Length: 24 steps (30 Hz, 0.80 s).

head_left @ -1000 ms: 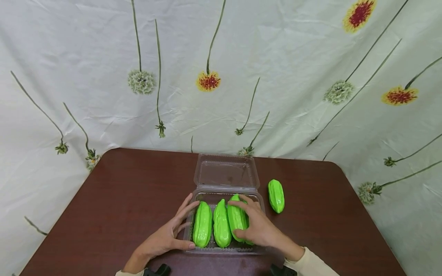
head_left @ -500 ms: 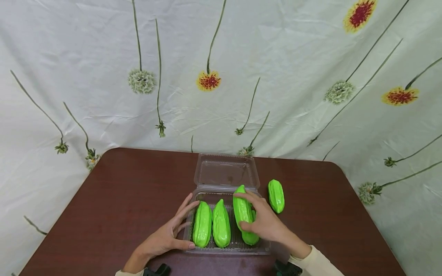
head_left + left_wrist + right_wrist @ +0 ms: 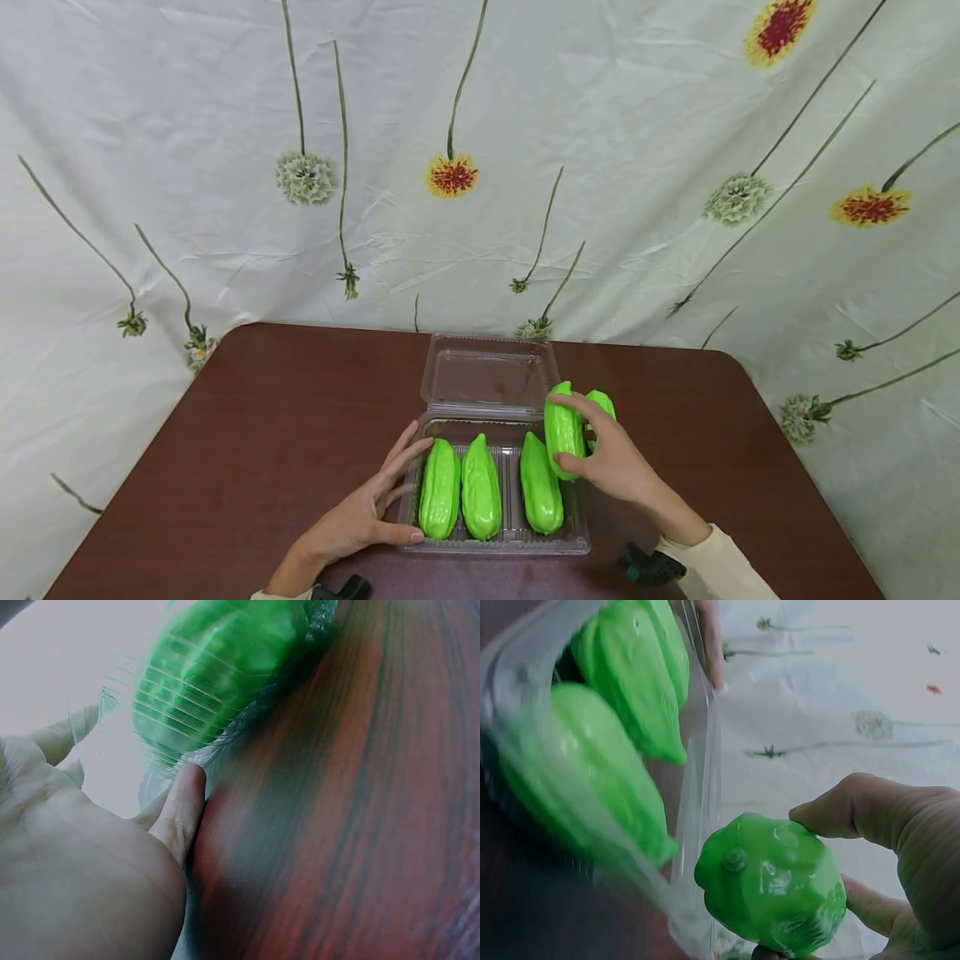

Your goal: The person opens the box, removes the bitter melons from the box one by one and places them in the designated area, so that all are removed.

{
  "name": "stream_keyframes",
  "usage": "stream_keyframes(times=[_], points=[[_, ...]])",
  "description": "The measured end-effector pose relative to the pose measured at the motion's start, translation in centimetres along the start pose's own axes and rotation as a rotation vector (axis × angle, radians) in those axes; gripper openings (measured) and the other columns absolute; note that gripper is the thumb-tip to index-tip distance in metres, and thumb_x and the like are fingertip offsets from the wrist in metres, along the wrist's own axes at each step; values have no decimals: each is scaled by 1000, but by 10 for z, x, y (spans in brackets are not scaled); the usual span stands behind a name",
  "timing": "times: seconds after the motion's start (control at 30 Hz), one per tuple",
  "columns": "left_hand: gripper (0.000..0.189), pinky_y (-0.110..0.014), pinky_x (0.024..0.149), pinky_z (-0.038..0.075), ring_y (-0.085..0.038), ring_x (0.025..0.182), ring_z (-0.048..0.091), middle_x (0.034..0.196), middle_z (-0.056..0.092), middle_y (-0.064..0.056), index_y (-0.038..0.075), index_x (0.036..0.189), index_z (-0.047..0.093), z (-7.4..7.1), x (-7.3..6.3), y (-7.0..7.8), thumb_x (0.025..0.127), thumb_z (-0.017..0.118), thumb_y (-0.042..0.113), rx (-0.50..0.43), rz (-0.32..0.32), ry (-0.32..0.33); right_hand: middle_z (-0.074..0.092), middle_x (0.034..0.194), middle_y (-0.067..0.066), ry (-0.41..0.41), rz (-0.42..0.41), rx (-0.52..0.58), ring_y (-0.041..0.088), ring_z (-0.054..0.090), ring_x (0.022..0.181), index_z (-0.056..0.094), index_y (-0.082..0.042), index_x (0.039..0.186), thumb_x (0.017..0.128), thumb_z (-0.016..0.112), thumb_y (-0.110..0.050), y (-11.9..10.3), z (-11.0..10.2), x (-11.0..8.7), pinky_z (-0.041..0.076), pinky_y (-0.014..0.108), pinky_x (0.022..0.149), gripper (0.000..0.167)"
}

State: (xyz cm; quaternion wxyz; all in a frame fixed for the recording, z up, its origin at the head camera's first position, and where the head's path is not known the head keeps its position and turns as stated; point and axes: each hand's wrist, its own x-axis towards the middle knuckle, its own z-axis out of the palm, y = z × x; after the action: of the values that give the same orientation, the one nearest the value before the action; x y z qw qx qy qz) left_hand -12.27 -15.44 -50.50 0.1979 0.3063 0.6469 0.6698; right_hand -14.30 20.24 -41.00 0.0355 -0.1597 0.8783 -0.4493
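green gourd [image 3: 562, 429] sits pinched in the right hand [image 3: 611, 458], thumb on one side and fingers on the other, spread just to its thickness; in the head view it shows over the right rim of the clear tray [image 3: 502, 547], and whether it touches that rim cannot be told. the left hand [image 3: 352, 521] has its fingers spread and rather straight against the tray's left side, gripping no gourd. to handle this well, the pinch should be firm but not crushing, since the glossy, ridged skin looks as if it could slip or roll; fingertips seated in the grooves would help. carry it level and high enough that neither tip catches the wall or nudges the right gourd [image 3: 542, 487], which shows just beside it, inside the tray. the thin plastic probably slides easily, so light, even pressure from the left hand is worth having. mind too the outside gourd [image 3: 602, 400], partly hidden behind the right hand on the table [image 3: 300, 417]: a low knuckle could knock it and roll it aside.
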Motion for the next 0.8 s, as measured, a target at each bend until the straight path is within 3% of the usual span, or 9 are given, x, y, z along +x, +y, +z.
stream_keyframes(times=[0.13, 0.37, 0.6, 0.8], points=[[98, -14, 107, 32, 16, 145, 7, 165, -27, -5, 11, 163, 9, 0, 1, 1, 89, 72, -1, 3, 6, -1, 41, 152, 19, 40, 23, -22, 33, 56, 111, 52, -15, 145, 81, 76, -4, 9, -14, -1, 49, 46, 89, 70], [98, -14, 108, 32, 16, 145, 7, 165, -27, -5, 10, 162, 8, 1, 0, 2, 89, 72, -1, 5, 9, -6, 43, 148, 18, 84, 70, -25, 33, 49, 102, 52, -14, 145, 82, 77, -6, 26, -38, -1, 50, 30, 64, 68], [98, -13, 107, 32, 17, 145, 7, 165, -27, -4, 8, 162, 7, 1, 0, 2, 89, 71, -1, 3, 14, -8, 56, 120, 19, 90, 105, -34, 30, 52, 97, 49, -9, 146, 84, 78, -7, 44, -57, 0, 50, 29, 61, 68], [98, -14, 107, 32, 17, 145, 7, 165, -27, -3, 8, 162, 6, 1, 0, 1, 90, 71, -1, 0, 16, -8, 58, 113, 22, 87, 166, -53, 28, 54, 94, 46, -6, 147, 85, 76, -4, 61, -68, -1, 49, 30, 62, 69]])
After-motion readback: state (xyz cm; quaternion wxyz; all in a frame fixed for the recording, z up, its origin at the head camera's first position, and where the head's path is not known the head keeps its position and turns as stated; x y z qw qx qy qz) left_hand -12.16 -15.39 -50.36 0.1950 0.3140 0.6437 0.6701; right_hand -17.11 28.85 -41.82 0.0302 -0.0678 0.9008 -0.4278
